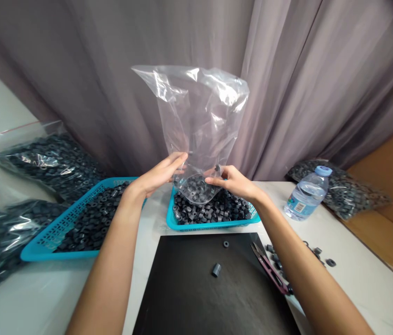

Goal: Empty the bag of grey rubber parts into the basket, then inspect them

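Note:
A clear plastic bag [203, 125] stands upright above the smaller blue basket [213, 227], its wide top spread apart. Several small grey-black cylindrical pieces lie in the bag's bottom. My left hand [163, 173] grips the bag's lower left side, with some fingers partly hidden behind the plastic. On the opposite side, my right hand [234, 181] holds the lower right part between thumb and fingers. The basket beneath is full of similar short dark pieces with holes [224, 207]. Whether the bag's bottom rests on them, I cannot tell.
A larger blue basket [37, 253] of dark pieces stands left, beside filled bags [15, 228]. On the black mat [185, 288] lie two loose pieces [216, 270]. Thread snips [269, 267], scattered pieces [330, 263], a water bottle [306, 193] and another filled bag [353, 193] are right.

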Demonstrator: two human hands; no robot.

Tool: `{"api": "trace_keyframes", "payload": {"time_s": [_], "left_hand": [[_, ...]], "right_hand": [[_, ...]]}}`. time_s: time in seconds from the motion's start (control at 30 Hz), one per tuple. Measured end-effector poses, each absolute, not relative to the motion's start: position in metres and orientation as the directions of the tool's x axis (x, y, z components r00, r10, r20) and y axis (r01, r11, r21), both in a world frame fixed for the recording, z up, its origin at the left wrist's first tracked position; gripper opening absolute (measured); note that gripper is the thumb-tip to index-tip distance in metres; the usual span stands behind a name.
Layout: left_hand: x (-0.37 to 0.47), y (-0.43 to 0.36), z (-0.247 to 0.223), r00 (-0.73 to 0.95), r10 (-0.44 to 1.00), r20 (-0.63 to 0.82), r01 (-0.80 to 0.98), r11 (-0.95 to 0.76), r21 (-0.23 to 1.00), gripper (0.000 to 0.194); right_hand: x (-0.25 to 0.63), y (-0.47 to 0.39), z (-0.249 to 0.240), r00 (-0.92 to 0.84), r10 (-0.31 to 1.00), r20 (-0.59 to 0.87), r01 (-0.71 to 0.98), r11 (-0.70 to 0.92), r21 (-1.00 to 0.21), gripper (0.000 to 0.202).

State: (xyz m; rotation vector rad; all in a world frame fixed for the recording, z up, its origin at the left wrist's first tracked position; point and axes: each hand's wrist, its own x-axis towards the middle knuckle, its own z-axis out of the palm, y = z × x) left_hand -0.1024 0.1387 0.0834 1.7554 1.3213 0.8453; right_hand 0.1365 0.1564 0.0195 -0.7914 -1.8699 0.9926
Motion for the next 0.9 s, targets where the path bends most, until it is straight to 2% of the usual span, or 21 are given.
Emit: {"api": "trace_keyframes", "payload": {"time_s": [0.47,0.9], "left_hand": [[-0.104,0.121,0.1,0.237,0.966,0.1,0.584,-0.224,0.78,0.053],[-0.109,0.125,0.098,0.241,0.969,0.056,0.539,-0.182,0.822,0.057]], "right_hand": [[0.123,0.159,0.012,-0.431,0.795,0.428,0.03,0.486,-0.873,0.039],[0.125,0.155,0.014,-0.428,0.808,0.405,0.032,0.461,-0.887,0.044]]}}
